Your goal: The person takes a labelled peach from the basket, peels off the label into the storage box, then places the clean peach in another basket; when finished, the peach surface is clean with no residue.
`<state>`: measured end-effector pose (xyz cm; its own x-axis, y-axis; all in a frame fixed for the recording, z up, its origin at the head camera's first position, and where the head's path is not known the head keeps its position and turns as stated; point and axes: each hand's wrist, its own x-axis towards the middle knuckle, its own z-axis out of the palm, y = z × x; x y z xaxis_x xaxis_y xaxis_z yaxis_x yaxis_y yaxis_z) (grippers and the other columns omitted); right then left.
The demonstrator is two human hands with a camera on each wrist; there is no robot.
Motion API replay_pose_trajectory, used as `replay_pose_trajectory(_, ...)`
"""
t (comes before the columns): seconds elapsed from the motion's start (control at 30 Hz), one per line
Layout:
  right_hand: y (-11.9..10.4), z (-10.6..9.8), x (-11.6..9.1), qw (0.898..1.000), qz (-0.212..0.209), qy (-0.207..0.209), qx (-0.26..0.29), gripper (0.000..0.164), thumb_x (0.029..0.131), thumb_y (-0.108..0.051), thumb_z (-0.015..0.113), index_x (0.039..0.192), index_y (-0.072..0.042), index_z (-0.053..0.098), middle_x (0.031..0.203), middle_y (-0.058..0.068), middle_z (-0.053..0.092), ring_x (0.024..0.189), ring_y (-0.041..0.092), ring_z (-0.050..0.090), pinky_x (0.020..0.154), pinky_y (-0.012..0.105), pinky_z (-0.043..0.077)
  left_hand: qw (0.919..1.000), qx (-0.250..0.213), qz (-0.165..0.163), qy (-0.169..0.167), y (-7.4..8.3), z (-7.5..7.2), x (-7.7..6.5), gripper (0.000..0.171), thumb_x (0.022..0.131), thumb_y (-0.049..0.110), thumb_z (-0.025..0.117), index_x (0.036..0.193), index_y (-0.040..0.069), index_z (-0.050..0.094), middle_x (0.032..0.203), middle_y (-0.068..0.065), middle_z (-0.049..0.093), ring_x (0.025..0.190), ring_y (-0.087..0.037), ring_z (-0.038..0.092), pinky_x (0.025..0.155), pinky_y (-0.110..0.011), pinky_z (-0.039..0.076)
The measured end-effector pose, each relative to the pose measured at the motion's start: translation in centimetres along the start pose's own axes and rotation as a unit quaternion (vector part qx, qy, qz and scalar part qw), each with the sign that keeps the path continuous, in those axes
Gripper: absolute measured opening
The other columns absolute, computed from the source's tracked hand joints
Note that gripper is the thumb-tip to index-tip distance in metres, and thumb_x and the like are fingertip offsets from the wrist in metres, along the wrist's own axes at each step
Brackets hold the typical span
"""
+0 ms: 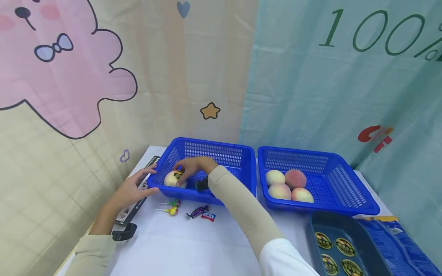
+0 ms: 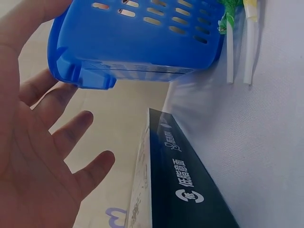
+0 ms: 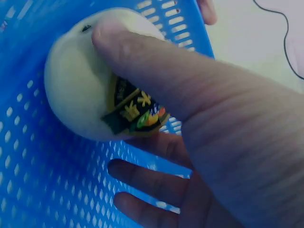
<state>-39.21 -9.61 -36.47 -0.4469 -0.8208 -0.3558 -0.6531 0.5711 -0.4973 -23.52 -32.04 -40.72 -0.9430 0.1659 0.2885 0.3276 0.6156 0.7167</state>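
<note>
In the head view, my right hand (image 1: pixel 193 167) reaches into the left blue basket (image 1: pixel 221 142) and grips a pale peach (image 1: pixel 170 179) at its left end. Seen from the right wrist, the thumb lies across the peach and a finger is beneath it, while other fingers extend apart from it. A black and gold sticker (image 3: pixel 142 111) shows on the peach's side, partly covered by the thumb. My left hand (image 1: pixel 131 188) is at the basket's left corner, fingers spread and fingertips right at the rim. The left wrist view shows this open palm beside the basket's end.
Several peaches (image 1: pixel 279 191) sit in the right blue basket (image 1: pixel 345 184). Before it stands a dark tray (image 1: pixel 359 234) with round stickers (image 1: pixel 345 247), beside a blue bag (image 1: pixel 397 241). Two lollipops (image 1: pixel 172 211), wrapped candies (image 1: pixel 198 212) and a long box (image 1: pixel 129 212) lie nearby.
</note>
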Motion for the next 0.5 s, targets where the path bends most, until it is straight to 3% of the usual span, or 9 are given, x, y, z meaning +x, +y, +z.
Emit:
replay_pose_trajectory(0.3,0.8,-0.1,-0.5,0.998,-0.005,0.058,-0.033,0.067,0.085,-0.041,0.079,0.140,-0.013,0.054,0.123,0.000,0.059,0.108,0.014,0.055,0.091,0.030,0.050,1.0000,0.000,0.001,0.008,-0.3,0.5,0.0,0.059,0.088,0.025,0.081,0.138,0.007,0.054,0.161,-0.011,0.035,0.147,-0.044,0.025,0.111,-0.066,0.027)
replay_pose_trajectory(0.4,0.8,-1.0,-1.6,0.996,-0.025,0.078,-0.033,0.063,0.086,-0.035,0.077,0.140,-0.012,0.054,0.124,0.001,0.059,0.107,0.014,0.055,0.088,0.026,0.050,0.9999,0.001,-0.003,0.011,-0.3,0.4,-0.2,0.059,0.088,0.024,0.081,0.137,0.007,0.054,0.160,-0.013,0.035,0.146,-0.046,0.026,0.110,-0.067,0.028)
replay_pose_trajectory(0.5,0.6,-2.6,-4.4,0.993,-0.046,0.105,-0.040,0.063,0.086,-0.031,0.076,0.142,-0.012,0.053,0.125,0.001,0.058,0.108,0.014,0.055,0.087,0.025,0.050,0.9999,0.001,0.001,0.014,-0.2,0.3,-0.1,0.059,0.088,0.023,0.081,0.137,0.005,0.053,0.160,-0.014,0.035,0.145,-0.047,0.028,0.108,-0.069,0.030)
